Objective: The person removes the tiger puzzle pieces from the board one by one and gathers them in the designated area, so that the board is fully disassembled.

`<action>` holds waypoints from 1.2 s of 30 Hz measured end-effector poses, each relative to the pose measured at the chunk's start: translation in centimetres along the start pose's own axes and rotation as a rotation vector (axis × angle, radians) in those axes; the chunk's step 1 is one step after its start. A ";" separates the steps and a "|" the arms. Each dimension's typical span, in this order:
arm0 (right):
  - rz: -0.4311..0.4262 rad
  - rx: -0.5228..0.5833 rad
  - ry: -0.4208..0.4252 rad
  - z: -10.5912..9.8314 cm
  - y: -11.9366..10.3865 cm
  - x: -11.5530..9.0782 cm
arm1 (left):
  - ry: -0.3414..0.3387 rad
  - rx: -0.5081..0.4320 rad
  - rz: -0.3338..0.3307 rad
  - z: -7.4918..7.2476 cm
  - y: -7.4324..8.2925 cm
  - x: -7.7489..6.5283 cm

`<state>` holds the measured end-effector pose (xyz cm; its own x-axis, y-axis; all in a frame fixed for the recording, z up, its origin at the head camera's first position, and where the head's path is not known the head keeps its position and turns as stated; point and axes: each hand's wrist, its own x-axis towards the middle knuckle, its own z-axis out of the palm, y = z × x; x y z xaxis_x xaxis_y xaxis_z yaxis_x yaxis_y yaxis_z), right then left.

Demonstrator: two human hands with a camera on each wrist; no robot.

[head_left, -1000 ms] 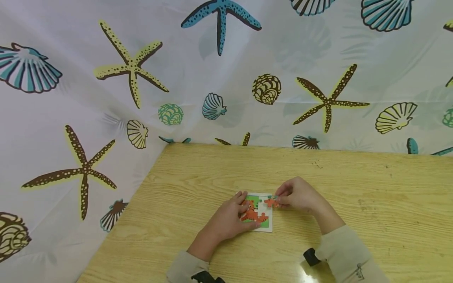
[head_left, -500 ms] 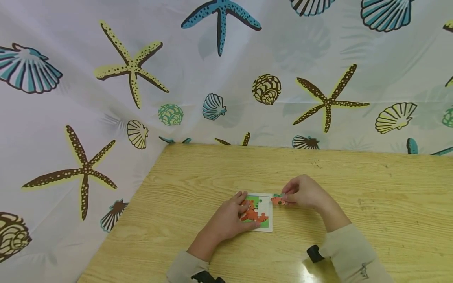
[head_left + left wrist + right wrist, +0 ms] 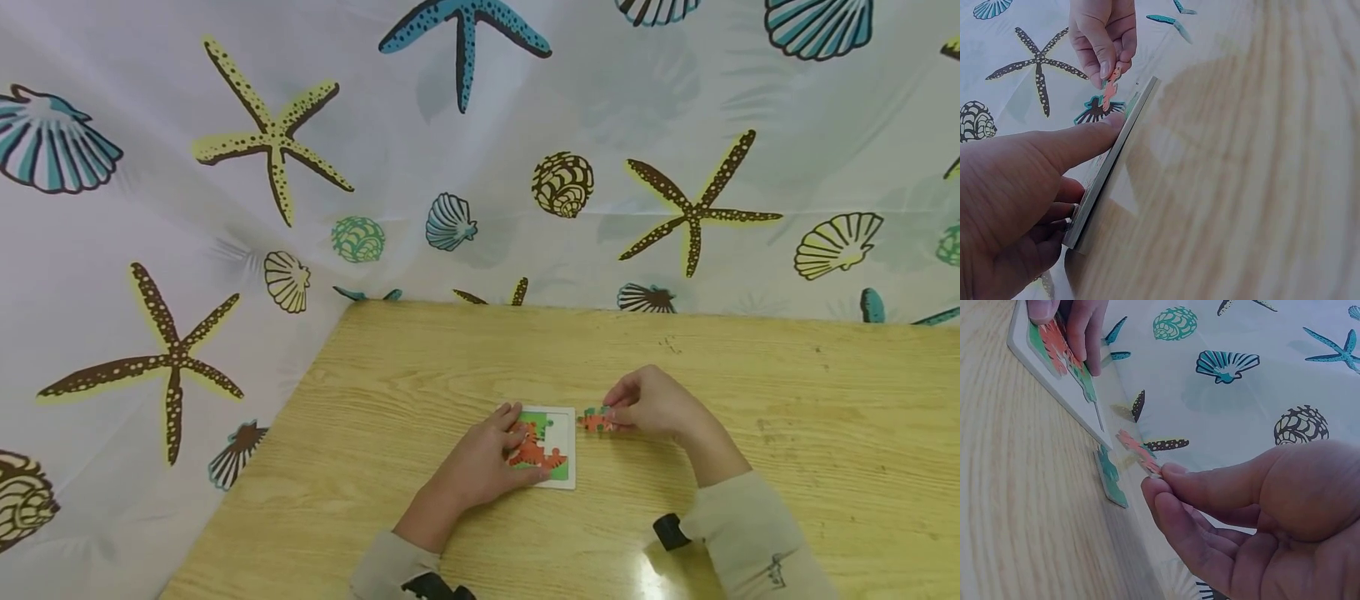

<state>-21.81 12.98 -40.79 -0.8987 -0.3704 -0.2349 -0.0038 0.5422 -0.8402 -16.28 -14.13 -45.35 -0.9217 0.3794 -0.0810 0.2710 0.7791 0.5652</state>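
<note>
A small white-framed jigsaw puzzle board [image 3: 572, 450] lies on the table, partly filled with green and orange pieces that show a striped orange animal. My left hand [image 3: 483, 458] grips its left side, thumb at the near edge and fingers toward the far edge, covering part of the picture. Just beyond the board's right edge, my right hand [image 3: 652, 408] pinches an orange jigsaw piece [image 3: 1139, 452] between thumb and forefinger. In the right wrist view, a green jigsaw piece [image 3: 1110, 478] lies on the table below it, close to the board's corner. The board's upper right section shows bare white.
The wood-grain table [image 3: 420, 358] stretches out around both hands. A white cloth [image 3: 495, 167] printed with starfish and shells hangs along its back and left side. Black straps with small devices [image 3: 670, 532] sit at the sleeves' cuffs.
My right hand has drawn back to the right with the orange jigsaw piece, which overlapped the board's right edge a second ago. The left hand keeps its hold on the board.
</note>
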 end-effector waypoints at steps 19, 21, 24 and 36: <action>0.065 0.080 0.015 -2.0 0.7 -0.3 | 0.017 -0.008 0.023 0.0 -0.1 0.3; 0.073 0.078 0.020 -2.1 0.8 -0.3 | 0.018 -0.002 0.021 0.1 -0.1 0.3; 0.082 0.077 0.019 -2.1 0.9 -0.3 | 0.020 0.002 0.016 0.0 0.0 0.2; 0.138 0.103 0.007 -2.3 1.4 -0.4 | 0.007 -0.027 -0.009 -0.1 0.1 -0.2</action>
<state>-22.46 15.67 -40.73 -0.8906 -0.2923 -0.3484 0.1645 0.5071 -0.8461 -16.16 -14.19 -45.19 -0.9259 0.3691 -0.0802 0.2556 0.7687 0.5864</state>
